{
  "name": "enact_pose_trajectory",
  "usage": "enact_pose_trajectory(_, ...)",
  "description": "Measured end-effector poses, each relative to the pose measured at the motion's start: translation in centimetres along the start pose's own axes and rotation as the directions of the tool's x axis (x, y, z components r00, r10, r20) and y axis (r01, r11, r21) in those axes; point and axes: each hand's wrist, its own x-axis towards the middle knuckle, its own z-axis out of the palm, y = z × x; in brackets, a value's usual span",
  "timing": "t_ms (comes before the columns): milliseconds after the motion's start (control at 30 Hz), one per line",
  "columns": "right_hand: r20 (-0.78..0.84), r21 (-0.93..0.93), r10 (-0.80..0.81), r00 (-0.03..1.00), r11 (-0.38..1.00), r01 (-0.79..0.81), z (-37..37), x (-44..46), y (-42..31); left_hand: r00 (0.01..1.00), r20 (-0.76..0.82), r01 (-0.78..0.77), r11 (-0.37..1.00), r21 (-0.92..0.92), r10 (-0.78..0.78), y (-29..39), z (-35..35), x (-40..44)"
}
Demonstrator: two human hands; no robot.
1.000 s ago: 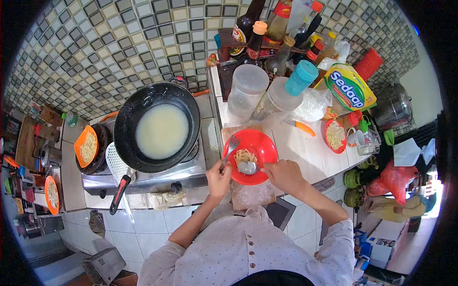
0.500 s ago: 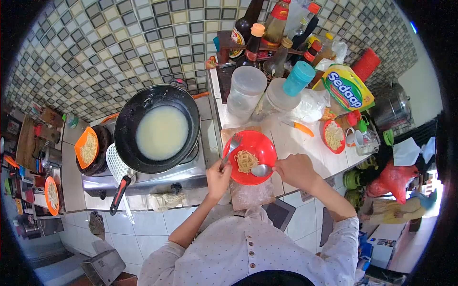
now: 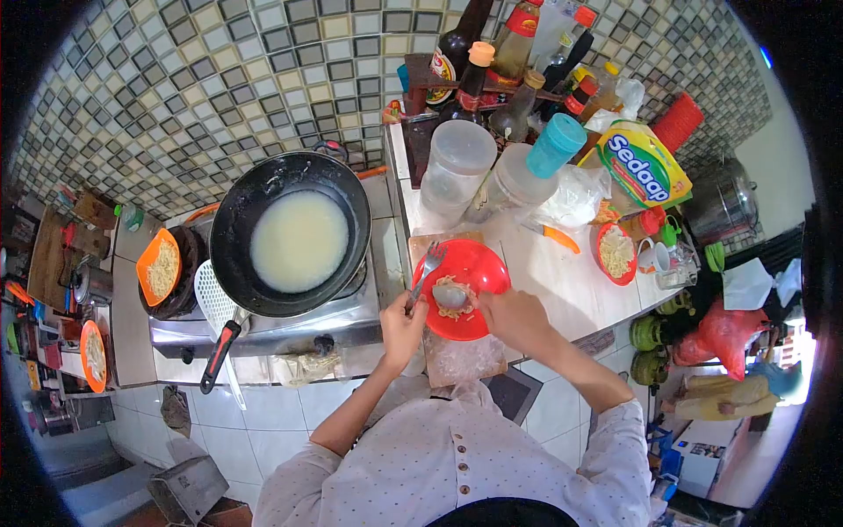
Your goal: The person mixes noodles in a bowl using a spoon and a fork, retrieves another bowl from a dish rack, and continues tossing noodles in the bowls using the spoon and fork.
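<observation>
A red bowl (image 3: 487,272) stands on a small board (image 3: 465,362) at the counter's front, with noodles (image 3: 453,312) inside. My left hand (image 3: 403,329) is closed round a fork (image 3: 428,265), whose tines point up over the bowl's left rim. In my right hand (image 3: 516,318) is a spoon (image 3: 450,296); its bowl rests on the noodles and covers part of them. The fingers of my right hand hide most of the spoon's handle.
Left of the bowl, a black wok (image 3: 225,206) with pale liquid sits on the stove (image 3: 263,335), beside a slotted spatula (image 3: 213,297). Behind are clear jars (image 3: 457,167) and bottles. An orange-handled knife (image 3: 560,237) and a small red bowl (image 3: 625,277) lie rightward. A person (image 3: 733,395) is far right.
My right hand first drew back rightward with the spoon, then came in left, bringing the spoon onto the noodles. My left hand and the fork have hardly moved.
</observation>
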Motion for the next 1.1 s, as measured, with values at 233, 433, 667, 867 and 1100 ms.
enact_pose_trajectory(233,0.026,0.172,-0.005,1.000,0.985,0.001,0.6,-1.0,0.5,0.999,-0.020,0.048,0.999,-0.019,-0.049,-0.4,0.6,-0.3)
enact_pose_trajectory(433,0.056,0.111,-0.023,0.998,0.994,0.017,0.0,-1.6,1.5,0.999,-0.046,0.002,0.999,-0.034,-0.003,-0.1,0.4,-0.1)
enact_pose_trajectory(667,-0.048,-0.177,-0.031,0.998,0.984,0.022,-1.3,-1.9,3.0,0.999,-0.007,-0.041,0.999,-0.023,0.041,-0.5,0.2,0.0)
enact_pose_trajectory(867,-0.174,-0.183,-0.067,0.983,0.983,0.034,-4.0,-1.0,3.7,0.999,0.015,-0.048,0.997,-0.063,0.049,-0.6,0.1,0.1)
enact_pose_trajectory(1100,-0.255,0.047,-0.147,0.956,0.985,0.164,-2.1,-0.1,2.6,0.998,0.029,-0.046,0.997,-0.064,0.048,-1.1,0.2,0.3)
